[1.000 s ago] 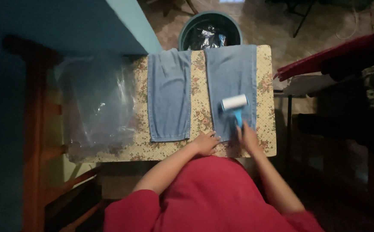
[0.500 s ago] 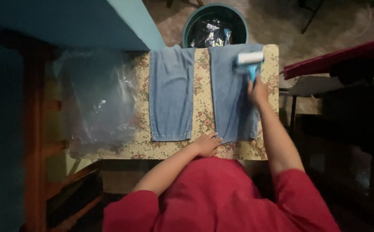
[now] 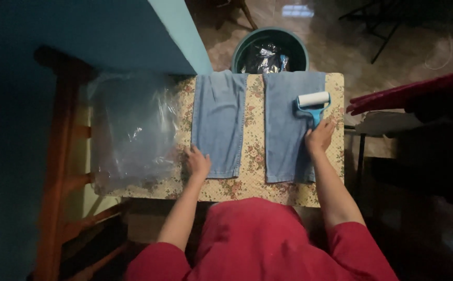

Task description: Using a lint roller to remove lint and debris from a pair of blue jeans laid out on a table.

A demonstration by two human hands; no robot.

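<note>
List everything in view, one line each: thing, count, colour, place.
Jeans legs: two, light blue, flat side by side on the table.
Lint roller: one, white roll on blue handle, on the right leg.
Table: one, floral cream cover, centre.
Plastic bag: one, clear, on the table's left end.
Bin: one, dark green, shiny bag inside, beyond the table.
Wooden chair: one, brown, far left.
Left hand: near the left leg's hem edge.
Right hand: gripping the roller's handle.
</note>
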